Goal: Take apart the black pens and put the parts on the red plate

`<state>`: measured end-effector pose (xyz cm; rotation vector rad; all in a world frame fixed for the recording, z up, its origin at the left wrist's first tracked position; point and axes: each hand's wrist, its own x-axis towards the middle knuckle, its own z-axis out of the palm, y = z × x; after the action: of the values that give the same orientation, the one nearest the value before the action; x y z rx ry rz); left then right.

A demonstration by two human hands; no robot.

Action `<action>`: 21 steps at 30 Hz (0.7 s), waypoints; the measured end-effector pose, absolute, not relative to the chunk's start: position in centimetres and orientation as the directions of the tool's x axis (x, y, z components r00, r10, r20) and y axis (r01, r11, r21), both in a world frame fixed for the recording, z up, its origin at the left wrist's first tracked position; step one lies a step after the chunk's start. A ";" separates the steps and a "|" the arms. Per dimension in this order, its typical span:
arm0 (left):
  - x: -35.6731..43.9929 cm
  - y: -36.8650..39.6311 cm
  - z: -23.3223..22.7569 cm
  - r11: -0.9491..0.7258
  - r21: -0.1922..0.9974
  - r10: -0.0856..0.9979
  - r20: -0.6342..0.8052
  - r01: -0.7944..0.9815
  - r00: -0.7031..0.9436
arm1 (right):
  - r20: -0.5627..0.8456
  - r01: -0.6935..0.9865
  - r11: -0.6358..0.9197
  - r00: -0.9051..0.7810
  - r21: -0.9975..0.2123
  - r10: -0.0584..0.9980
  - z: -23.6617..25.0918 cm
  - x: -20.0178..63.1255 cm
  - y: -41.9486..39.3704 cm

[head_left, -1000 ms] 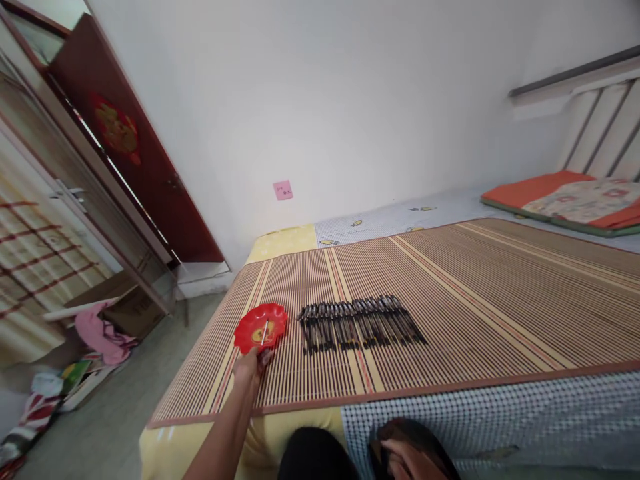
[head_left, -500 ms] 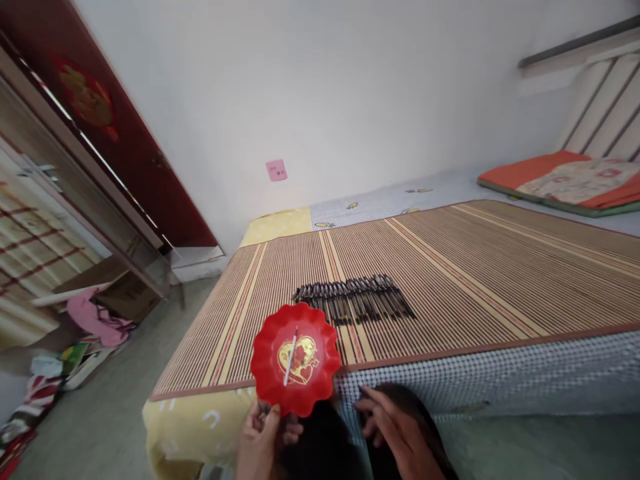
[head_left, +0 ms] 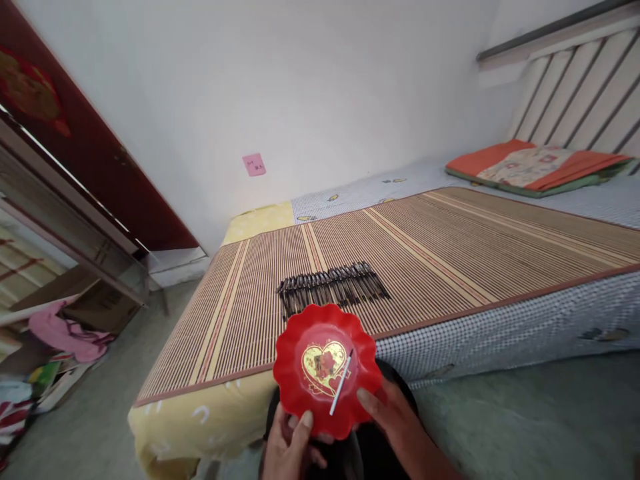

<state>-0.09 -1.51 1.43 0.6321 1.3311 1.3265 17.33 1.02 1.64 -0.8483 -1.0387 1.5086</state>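
A red scalloped plate (head_left: 290, 357) with a gold heart print is held over my lap, tilted a little towards me. My left hand (head_left: 293, 443) grips its near left rim, thumb on top and fingers underneath. At the near right rim, my right hand (head_left: 395, 420) has its thumb over the edge, its other fingers hidden below. Inside the plate lies one thin white stick with a dark tip, like a pen refill (head_left: 341, 383). Just beyond the plate, a row of dark pens (head_left: 330, 285) lies side by side on the striped mat.
The striped bamboo mat (head_left: 420, 247) covers much of the bed. A folded orange quilt (head_left: 540, 167) lies at the far right by the white headboard (head_left: 575, 93). Pink cloth (head_left: 67, 333) and a cardboard box (head_left: 103, 303) are on the left.
The plate has moved right and nearer the middle of my lap. My right hand, free before, has taken its right rim. The white stick has slid to the plate's right side.
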 end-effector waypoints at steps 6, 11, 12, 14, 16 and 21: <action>1.2 -1.8 1.2 0.295 0.862 0.915 -0.379 -0.413 -0.137 | 0.034 -0.320 -0.048 -0.244 -0.946 0.969 2.7 16.7 0.6; 1.3 -2.1 -0.2 0.319 0.811 0.868 -0.457 -0.490 -0.191 | 0.033 -0.332 -0.069 -0.291 -0.941 0.956 2.9 16.0 -0.1; 1.2 -2.1 -0.4 0.314 0.817 0.866 -0.456 -0.483 -0.208 | 0.025 -0.334 -0.077 -0.293 -0.940 0.956 2.7 15.9 -0.2; 1.0 -2.1 -0.7 0.272 0.855 0.875 -0.410 -0.441 -0.255 | -0.011 -0.319 -0.107 -0.289 -0.942 0.957 2.0 15.7 -0.4; 0.7 -2.0 -0.6 0.216 0.903 0.889 -0.340 -0.372 -0.307 | -0.050 -0.286 -0.136 -0.289 -0.948 0.956 1.1 15.5 -0.4; -0.1 -1.7 -0.4 0.150 0.952 0.872 -0.254 -0.266 -0.419 | -0.050 -0.225 -0.099 -0.213 -0.969 0.976 -0.1 16.2 0.6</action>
<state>-0.11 -1.68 -0.44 0.6262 1.4468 1.4664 16.21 0.58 -0.05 -0.9790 -1.1392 1.5184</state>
